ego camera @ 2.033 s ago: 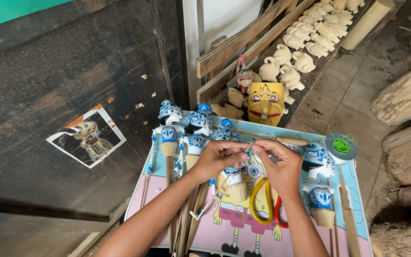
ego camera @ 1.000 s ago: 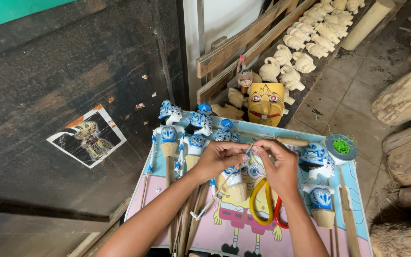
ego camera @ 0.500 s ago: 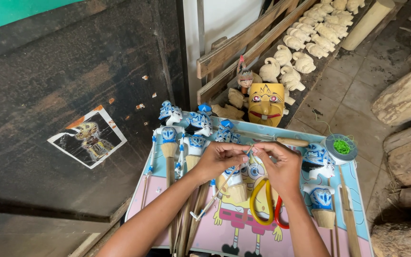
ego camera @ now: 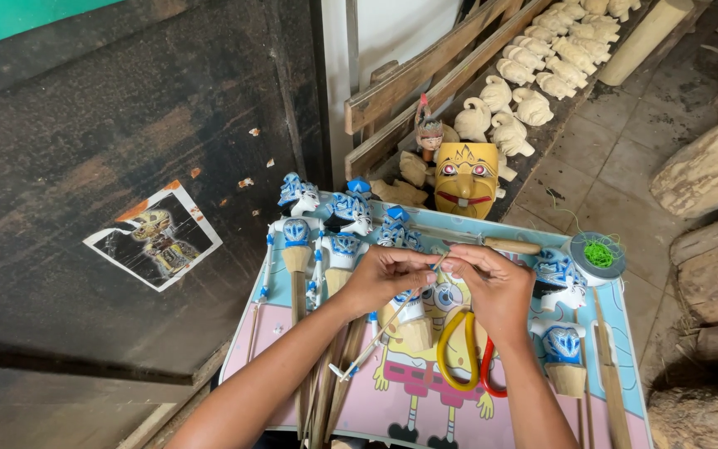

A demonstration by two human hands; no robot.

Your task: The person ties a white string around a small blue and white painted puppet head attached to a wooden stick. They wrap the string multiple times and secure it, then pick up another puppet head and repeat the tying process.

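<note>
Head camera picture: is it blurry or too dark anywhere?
Head view: soft, even daylight, no glare; both hands, left and right, and the puppets look sharp; the black wall is dim; edges bend slightly, so the planks lean; the bottom right corner is shadowed.

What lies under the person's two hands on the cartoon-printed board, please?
Under the left hand and right hand lie blue-and-white puppets and yellow-and-red scissors on the board. The scissor blades are covered.

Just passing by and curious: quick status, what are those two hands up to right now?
Left hand and right hand meet fingertip to fingertip, pinching a thin stick. Blue-and-white puppet beneath them on the cartoon tray. Scissors lie just under the right wrist.
</note>
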